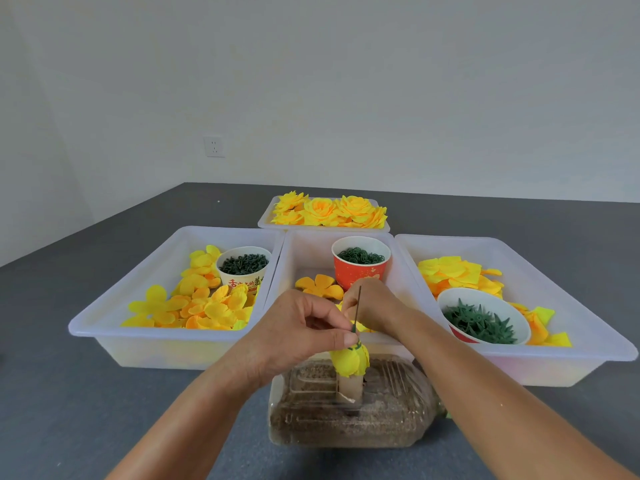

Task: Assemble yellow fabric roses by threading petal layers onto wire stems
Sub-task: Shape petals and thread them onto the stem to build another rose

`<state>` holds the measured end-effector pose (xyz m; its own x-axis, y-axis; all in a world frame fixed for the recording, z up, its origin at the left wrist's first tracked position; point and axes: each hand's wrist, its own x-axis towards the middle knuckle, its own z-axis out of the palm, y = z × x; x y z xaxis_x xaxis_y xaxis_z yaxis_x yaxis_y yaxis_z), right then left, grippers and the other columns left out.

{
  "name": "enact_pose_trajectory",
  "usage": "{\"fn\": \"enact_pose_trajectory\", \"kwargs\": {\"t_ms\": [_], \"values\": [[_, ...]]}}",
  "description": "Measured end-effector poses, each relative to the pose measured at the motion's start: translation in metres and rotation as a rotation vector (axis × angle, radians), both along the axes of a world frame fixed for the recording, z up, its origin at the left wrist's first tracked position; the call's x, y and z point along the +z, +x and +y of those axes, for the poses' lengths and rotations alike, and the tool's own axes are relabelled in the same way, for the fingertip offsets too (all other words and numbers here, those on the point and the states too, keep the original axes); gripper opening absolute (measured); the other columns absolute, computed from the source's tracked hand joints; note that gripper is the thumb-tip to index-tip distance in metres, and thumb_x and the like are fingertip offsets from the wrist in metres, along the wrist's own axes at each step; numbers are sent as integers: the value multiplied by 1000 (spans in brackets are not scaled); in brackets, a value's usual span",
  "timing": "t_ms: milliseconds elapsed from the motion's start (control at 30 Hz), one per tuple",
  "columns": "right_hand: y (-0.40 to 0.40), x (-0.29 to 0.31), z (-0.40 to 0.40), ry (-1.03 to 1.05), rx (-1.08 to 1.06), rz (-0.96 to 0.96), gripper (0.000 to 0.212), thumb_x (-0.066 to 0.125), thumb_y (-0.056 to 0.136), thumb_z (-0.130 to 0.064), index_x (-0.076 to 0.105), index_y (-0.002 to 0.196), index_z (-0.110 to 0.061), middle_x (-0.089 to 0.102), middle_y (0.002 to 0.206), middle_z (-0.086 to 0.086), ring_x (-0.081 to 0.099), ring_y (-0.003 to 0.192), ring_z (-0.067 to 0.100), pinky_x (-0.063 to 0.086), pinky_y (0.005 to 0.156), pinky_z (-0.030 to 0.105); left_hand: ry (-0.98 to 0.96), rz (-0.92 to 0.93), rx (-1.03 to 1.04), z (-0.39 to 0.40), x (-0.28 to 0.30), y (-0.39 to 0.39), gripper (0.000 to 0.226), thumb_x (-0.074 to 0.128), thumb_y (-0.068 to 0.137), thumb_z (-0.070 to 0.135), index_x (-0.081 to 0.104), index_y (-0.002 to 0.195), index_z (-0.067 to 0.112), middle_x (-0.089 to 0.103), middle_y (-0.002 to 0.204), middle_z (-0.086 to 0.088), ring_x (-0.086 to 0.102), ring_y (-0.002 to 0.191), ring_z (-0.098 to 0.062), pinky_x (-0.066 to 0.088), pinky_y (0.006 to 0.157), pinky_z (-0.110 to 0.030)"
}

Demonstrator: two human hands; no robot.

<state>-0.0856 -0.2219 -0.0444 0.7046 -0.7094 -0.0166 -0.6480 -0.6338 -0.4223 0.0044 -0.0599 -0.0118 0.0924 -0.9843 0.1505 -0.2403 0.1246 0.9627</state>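
Note:
A yellow fabric rose bud sits head-down in a short tube on a sand-filled plastic bottle. Its thin dark wire stem points upward. My left hand pinches the stem just above the bud, at a small green piece. My right hand reaches into the middle tray behind the stem, fingers curled; what it holds is hidden. An orange-yellow petal layer lies in that tray beside a red cup of green rings.
The left tray holds loose yellow petals and a white cup of dark green parts. The right tray holds yellow petals and a bowl of green sepals. Finished roses fill the far tray. The floor is grey.

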Motion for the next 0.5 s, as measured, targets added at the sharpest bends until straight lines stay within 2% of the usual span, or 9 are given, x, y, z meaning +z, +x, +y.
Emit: {"fn": "enact_pose_trajectory", "kwargs": {"t_ms": [67, 100, 167, 267, 333, 400, 433, 500], "values": [[-4, 2, -4, 18, -104, -125, 11, 61, 81, 0, 70, 81, 6, 70, 90, 19, 64, 89, 28, 50, 75, 35, 1, 6, 6, -1, -1, 0, 12, 71, 74, -6, 71, 71, 6, 70, 75, -8, 66, 77, -17, 54, 74, -23], [-6, 3, -7, 33, -154, -164, 12, 60, 81, 0, 68, 77, 7, 70, 95, 22, 65, 92, 31, 51, 77, 38, 1, 9, 7, -1, -1, 1, 12, 71, 74, -6, 71, 71, 6, 70, 76, -9, 65, 78, -18, 54, 75, -24], [-11, 2, -11, 66, -225, -227, 16, 60, 83, -2, 61, 67, 1, 69, 93, 25, 67, 85, 35, 56, 74, 42, 0, 18, -4, -2, -2, 1, 10, 71, 73, -6, 70, 72, 4, 70, 75, -8, 65, 78, -19, 54, 76, -25], [-17, 3, -13, 93, -290, -301, 31, 67, 84, -12, 54, 56, -11, 66, 78, 17, 68, 76, 32, 56, 73, 40, -9, 30, -12, -2, -3, 2, 8, 71, 72, -5, 70, 73, 3, 70, 76, -10, 65, 78, -20, 53, 75, -27], [-18, 2, -15, 70, -304, -343, 34, 70, 83, -21, 54, 54, -16, 62, 72, 13, 64, 72, 29, 54, 73, 39, -10, 38, -10, -2, -4, 4, 4, 71, 72, -4, 70, 75, -1, 68, 79, -16, 63, 78, -23, 52, 77, -31], [-18, 1, -14, 60, -312, -397, 30, 73, 81, -24, 58, 56, -14, 62, 69, 10, 61, 67, 25, 55, 66, 36, -17, 27, -25, -1, -5, 6, 8, 71, 70, 1, 70, 77, -2, 68, 78, -17, 62, 76, -22, 51, 77, -31], [-18, -1, -15, 97, -320, -463, 29, 74, 80, -21, 58, 57, -14, 61, 68, 9, 60, 63, 22, 54, 58, 31, -20, 23, -31, 0, -5, 7, 11, 72, 67, 5, 70, 77, -1, 68, 77, -14, 63, 76, -20, 52, 76, -29], [-20, -4, -18, 239, -352, -626, 24, 74, 78, -9, 59, 60, -12, 63, 73, 12, 63, 61, 22, 50, 46, 24, -18, 21, -37, 1, -5, 9, 15, 72, 64, 11, 72, 76, 2, 70, 76, -9, 64, 76, -16, 52, 76, -27]]}}
